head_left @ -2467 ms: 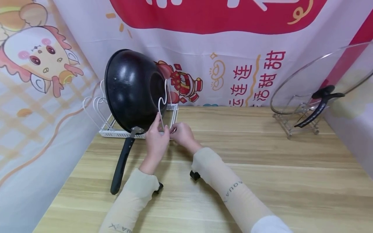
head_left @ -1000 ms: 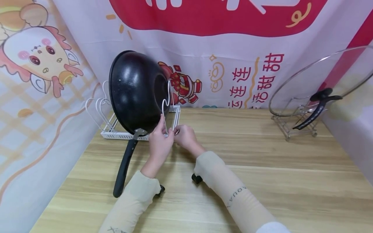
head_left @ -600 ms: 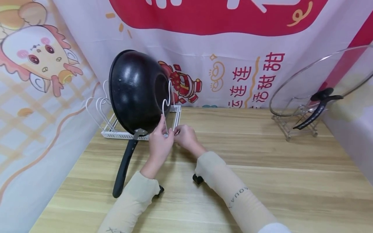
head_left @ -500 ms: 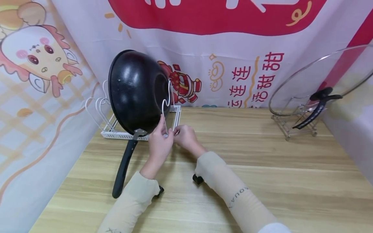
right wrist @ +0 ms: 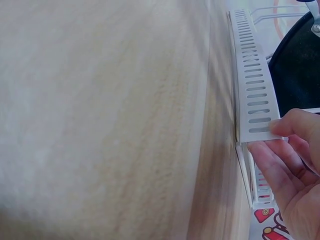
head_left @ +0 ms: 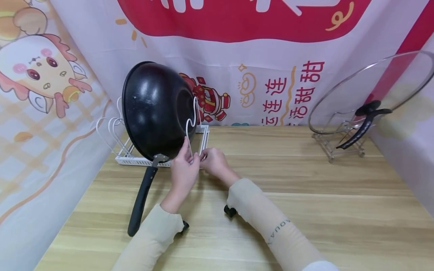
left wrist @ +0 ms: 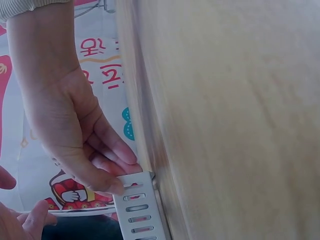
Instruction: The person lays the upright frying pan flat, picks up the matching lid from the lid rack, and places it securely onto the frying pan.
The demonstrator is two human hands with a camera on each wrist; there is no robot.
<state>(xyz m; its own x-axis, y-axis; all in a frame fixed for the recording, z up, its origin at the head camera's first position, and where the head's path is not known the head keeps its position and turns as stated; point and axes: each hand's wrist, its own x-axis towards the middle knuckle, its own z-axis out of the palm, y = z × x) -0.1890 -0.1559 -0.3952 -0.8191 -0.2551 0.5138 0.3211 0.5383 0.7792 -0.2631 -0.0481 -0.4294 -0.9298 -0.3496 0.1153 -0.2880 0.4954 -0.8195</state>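
Observation:
A black wok (head_left: 154,109) stands on its side in a white pan rack (head_left: 135,161), its underside turned right and its black handle (head_left: 142,199) slanting down over the table. In the head view my left hand (head_left: 183,169) pinches a white wire divider (head_left: 190,130) near its foot, right of the wok. Close beside it, my right hand (head_left: 216,162) holds the rack's front right corner. The right wrist view shows its thumb on the slotted rail (right wrist: 255,85), fingers behind the rail's end. Left fingertips (left wrist: 36,217) appear at the left wrist view's lower left edge.
At the far right a glass lid (head_left: 366,82) with a black handle leans in a small wire stand (head_left: 330,146). More white wire dividers (head_left: 110,130) rise left of the wok. Printed cloth (head_left: 217,52) hangs behind the wooden table (head_left: 288,222).
The head view has shifted slightly. Both hands keep nearly the same hold on the divider and the rack corner, and the wok stays in the rack.

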